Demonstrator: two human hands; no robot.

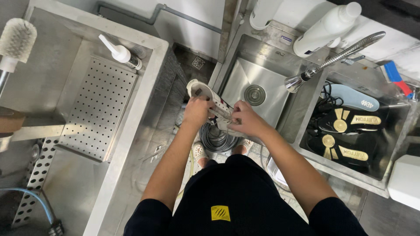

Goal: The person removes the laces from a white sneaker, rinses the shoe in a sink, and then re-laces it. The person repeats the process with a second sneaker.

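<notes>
left hand [195,111] and right hand [245,119] both clasp a white low-top sneaker [209,97] at waist height, its long axis running up-left, toe away. coiled grey hose [216,139] below. beyond: stainless steel sink basin [245,76]; flexible metal faucet [334,57] to the right.

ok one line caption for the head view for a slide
Both hands, left hand and right hand, hold a white shoe at the steel sink, dark insoles in the next basin.
</notes>
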